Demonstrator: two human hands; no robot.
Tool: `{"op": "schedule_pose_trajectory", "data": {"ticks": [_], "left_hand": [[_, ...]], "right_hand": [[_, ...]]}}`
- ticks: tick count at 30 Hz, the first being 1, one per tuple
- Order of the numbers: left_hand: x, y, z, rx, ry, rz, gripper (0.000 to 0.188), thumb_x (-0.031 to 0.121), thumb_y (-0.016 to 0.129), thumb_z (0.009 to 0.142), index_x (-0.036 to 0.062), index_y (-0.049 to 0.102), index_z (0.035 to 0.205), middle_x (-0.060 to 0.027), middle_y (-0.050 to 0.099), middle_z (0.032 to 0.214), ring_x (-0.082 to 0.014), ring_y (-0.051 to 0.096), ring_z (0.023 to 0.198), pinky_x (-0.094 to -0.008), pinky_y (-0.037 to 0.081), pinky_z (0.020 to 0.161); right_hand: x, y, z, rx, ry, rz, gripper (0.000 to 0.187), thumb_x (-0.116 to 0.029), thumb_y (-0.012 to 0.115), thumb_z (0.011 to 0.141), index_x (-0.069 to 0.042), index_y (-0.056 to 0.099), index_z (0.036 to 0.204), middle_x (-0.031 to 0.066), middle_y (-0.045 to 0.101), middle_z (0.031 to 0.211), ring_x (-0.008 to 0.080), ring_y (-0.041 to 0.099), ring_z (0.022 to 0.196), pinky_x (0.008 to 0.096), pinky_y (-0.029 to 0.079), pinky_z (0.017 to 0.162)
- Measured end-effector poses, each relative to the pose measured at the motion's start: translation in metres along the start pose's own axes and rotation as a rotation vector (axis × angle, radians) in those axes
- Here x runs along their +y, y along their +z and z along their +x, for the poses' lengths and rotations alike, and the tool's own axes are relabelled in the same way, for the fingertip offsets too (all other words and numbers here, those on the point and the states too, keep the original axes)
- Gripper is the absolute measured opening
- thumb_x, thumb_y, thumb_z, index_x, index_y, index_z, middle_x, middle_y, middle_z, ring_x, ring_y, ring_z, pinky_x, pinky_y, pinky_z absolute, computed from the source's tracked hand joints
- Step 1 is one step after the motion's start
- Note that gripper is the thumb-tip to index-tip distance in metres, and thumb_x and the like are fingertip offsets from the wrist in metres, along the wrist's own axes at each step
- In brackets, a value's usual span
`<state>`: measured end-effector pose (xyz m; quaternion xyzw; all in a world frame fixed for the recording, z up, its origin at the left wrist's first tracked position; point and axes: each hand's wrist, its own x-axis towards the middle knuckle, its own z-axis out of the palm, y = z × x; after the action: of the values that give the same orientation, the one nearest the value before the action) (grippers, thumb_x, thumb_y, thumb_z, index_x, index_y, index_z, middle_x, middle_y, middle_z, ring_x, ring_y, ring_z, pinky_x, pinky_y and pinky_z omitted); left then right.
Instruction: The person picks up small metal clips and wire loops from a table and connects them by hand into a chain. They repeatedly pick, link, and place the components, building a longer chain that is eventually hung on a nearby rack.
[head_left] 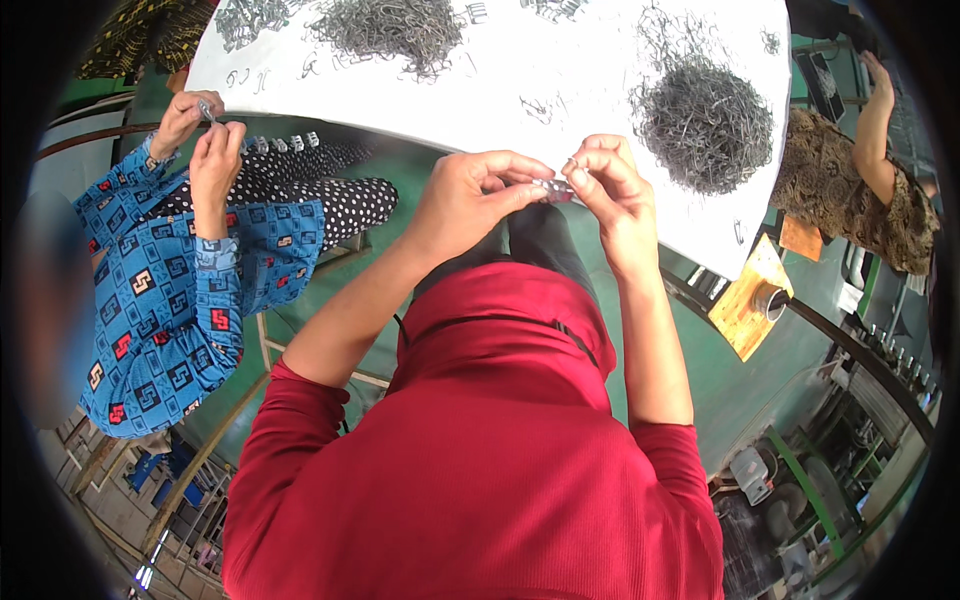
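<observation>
Through the head feed I see the person's bare left hand (475,198) and bare right hand (617,200) pinching a small silvery metal piece (556,187) at the near edge of the white table (540,60). I make out a rounded heap of dark grey bent-metal pieces (708,125) beyond the right hand, and a co-worker in a blue patterned shirt (165,320) on the left.

Head cam, the left of a pair, is worn on the person's head & looks steeply down w/ v. wide fisheye. Red shirt (470,450) is nearest, lower ctr. Left hand (470,200) & right hand (618,200) are farther, upper mid; white table (545,55) at top, partly cut off.
</observation>
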<state>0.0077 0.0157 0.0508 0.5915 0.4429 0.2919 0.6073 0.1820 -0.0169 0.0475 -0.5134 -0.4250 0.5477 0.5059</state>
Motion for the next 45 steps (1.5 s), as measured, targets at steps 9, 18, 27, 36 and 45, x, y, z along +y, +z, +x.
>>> {"op": "schedule_pose_trajectory", "data": {"ticks": [9, 18, 27, 36, 45], "left_hand": [[-0.068, -0.076, 0.171, 0.466, 0.412, 1.194, 0.015, 0.018, 0.061, 0.079, 0.006, 0.068, 0.085, -0.0058, 0.066, 0.085, -0.0229, 0.05, 0.099, -0.0404, 0.037, 0.084], [-0.074, -0.083, 0.226, 0.186, 0.189, 1.285, 0.023, 0.017, 0.065, 0.074, 0.0113, 0.066, 0.095, -0.0068, 0.066, 0.086, -0.0248, 0.054, 0.097, -0.0394, 0.038, 0.087], [-0.004, -0.001, 0.056, 0.073, -0.071, -0.276, 0.018, 0.002, 0.064, 0.079, -0.0017, 0.058, 0.095, -0.008, 0.063, 0.087, -0.0111, 0.059, 0.078, -0.023, 0.047, 0.071], [0.003, 0.013, -0.006, 0.113, -0.071, -0.553, 0.016, -0.002, 0.064, 0.078, -0.0003, 0.056, 0.092, -0.0087, 0.062, 0.087, -0.0111, 0.059, 0.08, -0.0226, 0.048, 0.074], [-0.002, -0.026, -0.015, -0.182, 0.016, -0.117, 0.013, -0.006, 0.066, 0.073, 0.0007, 0.059, 0.082, -0.006, 0.063, 0.085, -0.0099, 0.057, 0.078, -0.0217, 0.046, 0.071]], "right_hand": [[0.005, -0.013, -0.004, -0.074, -0.011, -0.054, 0.005, -0.007, 0.065, 0.079, -0.003, 0.063, 0.082, 0.0028, 0.048, 0.091, 0.0132, 0.047, 0.086, 0.0256, 0.037, 0.079], [0.018, -0.014, -0.011, -0.002, 0.009, -0.139, 0.007, -0.01, 0.067, 0.078, -0.005, 0.063, 0.08, 0.0022, 0.048, 0.088, 0.0139, 0.047, 0.085, 0.0252, 0.038, 0.078], [0.032, -0.001, -0.014, 0.214, -0.045, -0.124, 0.007, -0.008, 0.065, 0.078, -0.003, 0.063, 0.081, 0.0039, 0.049, 0.085, 0.0147, 0.047, 0.082, 0.025, 0.038, 0.075], [0.027, 0.024, -0.031, 0.248, -0.114, -0.074, 0.008, -0.009, 0.065, 0.079, -0.002, 0.064, 0.083, 0.0027, 0.05, 0.085, 0.0124, 0.048, 0.077, 0.0231, 0.039, 0.069], [0.032, 0.011, -0.024, -0.308, 0.137, 0.036, 0.008, -0.006, 0.063, 0.081, -0.001, 0.064, 0.087, 0.0011, 0.051, 0.088, 0.0095, 0.052, 0.076, 0.0214, 0.043, 0.069]]}}
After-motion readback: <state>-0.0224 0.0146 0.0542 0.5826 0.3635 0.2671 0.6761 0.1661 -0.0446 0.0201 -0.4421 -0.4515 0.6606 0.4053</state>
